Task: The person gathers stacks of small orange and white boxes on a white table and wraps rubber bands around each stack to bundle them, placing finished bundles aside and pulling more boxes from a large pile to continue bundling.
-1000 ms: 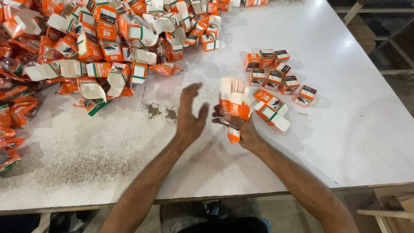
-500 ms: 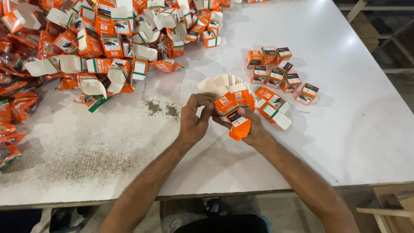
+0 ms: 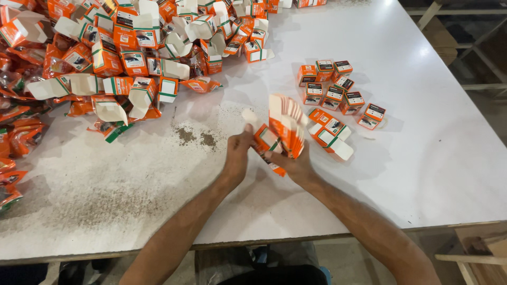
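Observation:
Over the white table (image 3: 422,158), my right hand (image 3: 296,164) grips a stack of flat orange-and-white cartons (image 3: 285,125), fanned upward. My left hand (image 3: 237,155) pinches one orange carton (image 3: 265,140) at the left side of that stack, thumb up. Just right of my hands lie two open cartons (image 3: 330,134) with white flaps out. Beyond them sits a cluster of small closed orange boxes (image 3: 335,91).
A large heap of open orange-and-white cartons (image 3: 132,53) fills the table's far left. Orange plastic packets (image 3: 21,132) pile along the left edge. Dark crumbs (image 3: 195,137) speckle the table left of my hands. The table's front edge runs below my forearms.
My left hand, open and apart a second ago, has closed in on the carton stack. The stack has risen and fanned out in my right hand.

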`<control>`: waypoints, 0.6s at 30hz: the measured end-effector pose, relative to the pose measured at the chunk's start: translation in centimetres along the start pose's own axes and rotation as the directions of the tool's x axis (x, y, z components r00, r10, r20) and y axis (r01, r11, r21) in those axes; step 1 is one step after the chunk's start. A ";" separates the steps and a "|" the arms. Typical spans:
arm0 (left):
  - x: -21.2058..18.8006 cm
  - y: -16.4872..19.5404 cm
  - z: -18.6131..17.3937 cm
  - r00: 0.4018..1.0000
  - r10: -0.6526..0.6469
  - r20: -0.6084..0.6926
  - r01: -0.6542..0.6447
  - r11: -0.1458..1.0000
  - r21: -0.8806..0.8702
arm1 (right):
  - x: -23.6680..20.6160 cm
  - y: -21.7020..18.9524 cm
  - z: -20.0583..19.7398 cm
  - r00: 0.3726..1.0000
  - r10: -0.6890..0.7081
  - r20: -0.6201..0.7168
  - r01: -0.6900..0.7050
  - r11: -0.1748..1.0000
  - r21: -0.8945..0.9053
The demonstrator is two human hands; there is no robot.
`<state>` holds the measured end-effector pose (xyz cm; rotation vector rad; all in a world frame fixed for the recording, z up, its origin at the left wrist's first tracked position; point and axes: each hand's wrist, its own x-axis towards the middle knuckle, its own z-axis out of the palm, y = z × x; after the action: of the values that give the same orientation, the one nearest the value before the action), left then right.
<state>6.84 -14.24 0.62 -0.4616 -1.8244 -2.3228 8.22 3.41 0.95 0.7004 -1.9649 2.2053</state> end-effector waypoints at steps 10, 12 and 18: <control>-0.6 3.5 0.3 0.998 0.056 -0.027 -0.062 0.958 -0.281 | -0.3 0.3 1.5 0.998 0.056 -0.033 -0.044 0.957 0.286; -1.3 3.2 0.4 0.992 0.126 -0.005 -0.125 0.983 -0.135 | -0.3 0.4 1.4 0.977 0.212 -0.009 -0.172 0.815 0.553; -1.0 1.2 -0.3 0.992 0.075 -0.100 -0.092 0.980 -0.176 | -0.4 0.2 1.7 0.970 0.241 0.033 -0.217 0.797 0.563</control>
<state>8.12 -14.91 1.28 -0.4361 -1.5315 -2.4194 8.98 1.80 0.71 0.4724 -1.4225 2.9698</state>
